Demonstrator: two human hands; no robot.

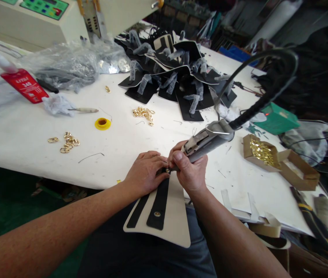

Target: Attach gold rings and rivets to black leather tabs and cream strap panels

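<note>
My right hand [191, 168] is wrapped around a grey corded electric screwdriver [210, 139], tilted with its lower end toward my left fingertips. A beige panel [177, 216] lies partly on the table and hangs over its front edge above my lap. On it is a black strap [160, 197] with a round metal snap [157, 214] near its lower end. My left hand [148, 172] grips the strap's upper end, thumb on top and fingers curled. A small metal piece shows between my hands, beside the screwdriver's end; the exact contact there is hidden.
Black panels with plastic-wrapped straps [169, 77] are piled at the back. Gold clasps [143, 112] lie mid-table, near a yellow spool [102, 123] and a red glue bottle [26, 85]. On the right are a cardboard box of gold hardware [260, 152], a green box [279, 119] and pliers [311, 216].
</note>
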